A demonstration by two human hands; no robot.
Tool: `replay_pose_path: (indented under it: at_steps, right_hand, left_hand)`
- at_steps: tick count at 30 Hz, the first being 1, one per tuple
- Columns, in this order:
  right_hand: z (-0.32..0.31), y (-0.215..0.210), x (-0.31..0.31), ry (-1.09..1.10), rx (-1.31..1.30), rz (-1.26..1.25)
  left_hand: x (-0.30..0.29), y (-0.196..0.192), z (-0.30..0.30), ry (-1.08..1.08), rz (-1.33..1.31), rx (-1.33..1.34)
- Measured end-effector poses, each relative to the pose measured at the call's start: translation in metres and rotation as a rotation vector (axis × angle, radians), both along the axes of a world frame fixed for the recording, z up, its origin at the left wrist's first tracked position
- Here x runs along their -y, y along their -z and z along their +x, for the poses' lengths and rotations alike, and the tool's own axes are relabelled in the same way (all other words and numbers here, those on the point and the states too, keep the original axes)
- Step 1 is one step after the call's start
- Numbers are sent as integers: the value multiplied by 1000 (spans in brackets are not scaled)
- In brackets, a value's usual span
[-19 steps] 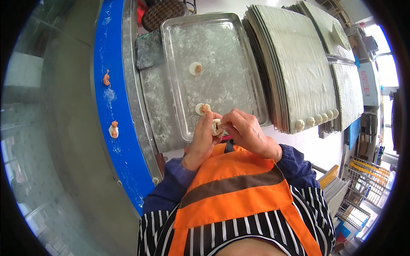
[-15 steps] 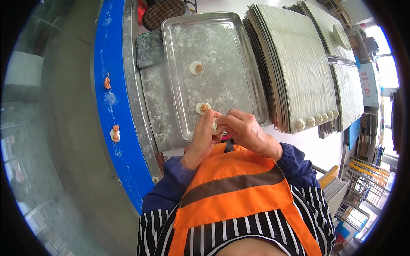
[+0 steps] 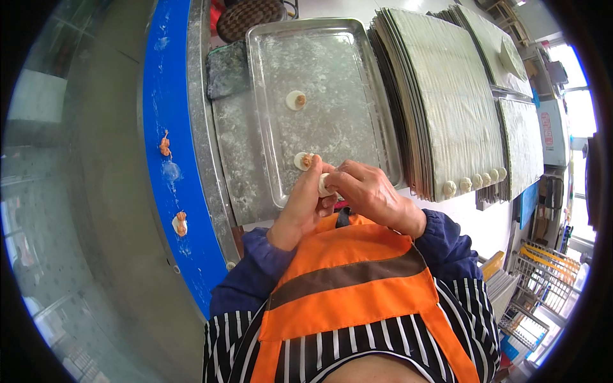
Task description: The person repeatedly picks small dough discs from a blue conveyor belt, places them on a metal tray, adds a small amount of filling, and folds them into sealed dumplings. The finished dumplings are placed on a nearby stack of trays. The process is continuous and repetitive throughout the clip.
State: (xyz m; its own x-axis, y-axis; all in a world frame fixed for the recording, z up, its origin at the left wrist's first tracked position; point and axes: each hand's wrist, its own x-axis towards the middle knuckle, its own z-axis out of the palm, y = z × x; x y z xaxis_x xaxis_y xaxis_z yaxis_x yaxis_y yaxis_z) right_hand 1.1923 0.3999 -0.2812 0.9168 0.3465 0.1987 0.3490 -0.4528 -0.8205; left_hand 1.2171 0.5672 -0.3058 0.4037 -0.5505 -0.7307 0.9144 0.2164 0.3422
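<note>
Between my two hands, over the near edge of a floured metal tray, is a white dough bun. My left hand cups it from the left with the thumb up. My right hand pinches its edge with bent fingers. Part of the bun is hidden by the fingers. Just beyond my left thumb lies a dough wrapper with filling, partly covered by the hand. Farther up the tray sits another dough wrapper with filling.
Along the left runs a blue conveyor belt, carrying a lump of filling and a filled wrapper. Right of the tray stands a stack of pale boards, with several shaped buns along its near edge. A checkered stool stands behind.
The filling and the filled wrapper on the blue belt have moved nearer to me. Both hands stay at the bun, with the fingers slightly shifted around it.
</note>
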Motion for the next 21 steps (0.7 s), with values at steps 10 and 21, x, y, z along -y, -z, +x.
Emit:
replay_pose_path:
  at_steps: [10, 21]
  right_hand:
    - [14, 1, -1, -94, -68, 70]
    - [4, -17, 11, -73, -35, 85]
  left_hand:
    - [-7, 6, 8, 70, 273, 259]
    - [3, -21, 0, -9, 116, 485]
